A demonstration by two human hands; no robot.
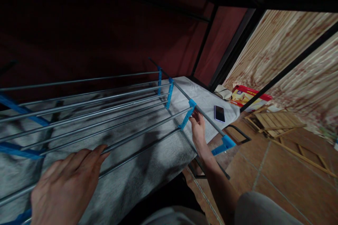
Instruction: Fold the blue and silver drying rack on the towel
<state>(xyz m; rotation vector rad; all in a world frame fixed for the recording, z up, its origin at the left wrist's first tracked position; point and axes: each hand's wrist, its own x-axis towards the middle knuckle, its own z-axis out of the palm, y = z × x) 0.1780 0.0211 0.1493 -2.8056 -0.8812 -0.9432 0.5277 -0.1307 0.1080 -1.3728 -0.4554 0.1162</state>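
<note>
A rack of grey metal tubes (142,132) joined by blue plastic connectors (187,114) lies across a surface covered with grey cloth (116,197). In the lower left, my left hand (67,182) is wrapped over the nearest long tube, its fingers curled round it. My right hand (197,124) is at the rack's right side, its fingers closed on the blue connector just under the crossing side tube. Another blue connector (227,143) sits at the near end of that side tube, to the right of my right wrist.
A phone (219,113) lies on the cloth at the right. Beyond it are a red and yellow box (246,96) and a folded wooden piece (277,123) on the tiled floor (274,175). Black bed-like frame bars (287,63) cross the right side, before a patterned curtain (285,42).
</note>
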